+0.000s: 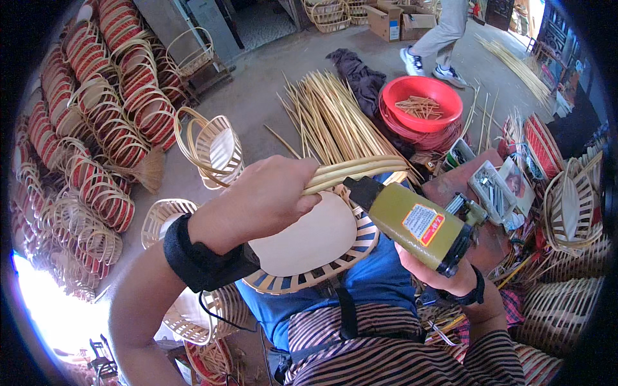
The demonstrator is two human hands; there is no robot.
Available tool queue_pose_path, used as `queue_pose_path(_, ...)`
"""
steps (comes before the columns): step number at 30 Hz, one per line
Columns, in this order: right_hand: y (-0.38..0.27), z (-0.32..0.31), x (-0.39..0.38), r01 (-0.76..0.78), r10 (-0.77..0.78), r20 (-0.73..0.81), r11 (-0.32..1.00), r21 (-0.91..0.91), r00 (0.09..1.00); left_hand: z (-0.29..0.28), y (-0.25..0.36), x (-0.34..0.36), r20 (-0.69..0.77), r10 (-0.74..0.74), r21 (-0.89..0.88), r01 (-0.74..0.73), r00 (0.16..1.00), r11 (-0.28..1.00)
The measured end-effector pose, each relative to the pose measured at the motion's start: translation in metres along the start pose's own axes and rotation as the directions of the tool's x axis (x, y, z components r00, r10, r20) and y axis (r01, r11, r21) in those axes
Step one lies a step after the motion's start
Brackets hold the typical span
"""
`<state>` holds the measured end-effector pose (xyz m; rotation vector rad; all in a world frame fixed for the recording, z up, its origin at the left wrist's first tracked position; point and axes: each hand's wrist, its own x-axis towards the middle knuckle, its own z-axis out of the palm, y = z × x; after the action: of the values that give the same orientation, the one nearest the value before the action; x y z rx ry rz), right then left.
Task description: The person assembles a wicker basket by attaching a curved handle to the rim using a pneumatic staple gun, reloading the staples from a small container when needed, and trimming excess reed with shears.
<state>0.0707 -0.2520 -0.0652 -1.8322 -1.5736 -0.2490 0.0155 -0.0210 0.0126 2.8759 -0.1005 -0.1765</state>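
Note:
An oval woven basket (364,248) with a pale flat base and slatted sides rests on my lap. My left hand (261,196) is closed round its handle (354,168), which is made of several pale bent strips. In my right hand (434,270) is an olive-yellow nail gun (402,215) with a black nose and a red-and-yellow label. The nose touches or nearly touches the handle strips at their right end; I cannot tell which. The gun's body hides most of my right fingers and its grip.
Stacked red-and-pale baskets (141,83) line the left side. A bundle of thin sticks (335,116) lies ahead, beside a red basin (444,96) of short sticks. At right, a white tray (492,190) holds metal strips. A person (444,32) walks at the far side.

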Motion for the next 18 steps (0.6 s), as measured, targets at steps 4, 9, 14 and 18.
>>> queue_pose_path(4,0.007,-0.002,-0.003,0.145,-0.144,0.02,0.965,-0.217,0.989,-0.006,0.006,0.0,0.021,0.037,-0.045,-0.036,0.999,0.998)
queue_pose_path(9,0.0,0.0,-0.001,-0.044,0.044,-0.03,0.999,-0.007,0.999,-0.004,0.002,0.003,0.059,-0.013,-0.113,0.019,0.998,0.993)
queue_pose_path(14,-0.001,0.0,-0.003,0.035,-0.042,-0.062,0.993,-0.114,0.997,-0.005,0.002,0.006,0.079,-0.02,-0.209,0.037,0.997,0.977)
queue_pose_path(18,-0.009,-0.006,0.003,-0.1,0.102,-0.027,0.994,0.04,0.994,-0.006,0.004,0.006,0.088,-0.028,-0.194,0.045,0.996,0.98)
